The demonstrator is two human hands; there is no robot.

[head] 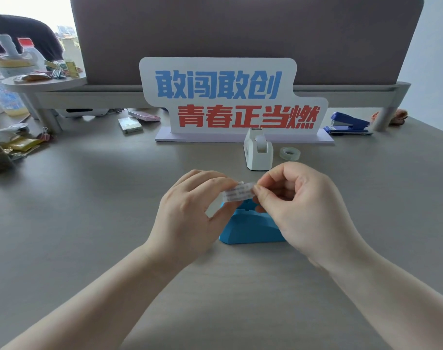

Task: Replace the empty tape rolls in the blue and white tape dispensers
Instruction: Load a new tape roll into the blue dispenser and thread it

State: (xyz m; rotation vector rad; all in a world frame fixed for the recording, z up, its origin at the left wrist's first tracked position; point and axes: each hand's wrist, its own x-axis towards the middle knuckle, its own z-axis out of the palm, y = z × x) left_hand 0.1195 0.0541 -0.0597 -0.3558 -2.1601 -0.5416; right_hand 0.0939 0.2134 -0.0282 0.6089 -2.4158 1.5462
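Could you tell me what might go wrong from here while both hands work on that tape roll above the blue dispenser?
The tape roll is pinched only at its edges between the left hand and right hand; that grip could slip and drop it onto the blue dispenser. The right hand largely hides the dispenser's slot, so seating may be misjudged. The loose spare roll beside the white dispenser could get knocked away.

Grey desk [89,223], blue dispenser [250,228], white dispenser [258,155], tape roll [290,153], stapler [348,123]
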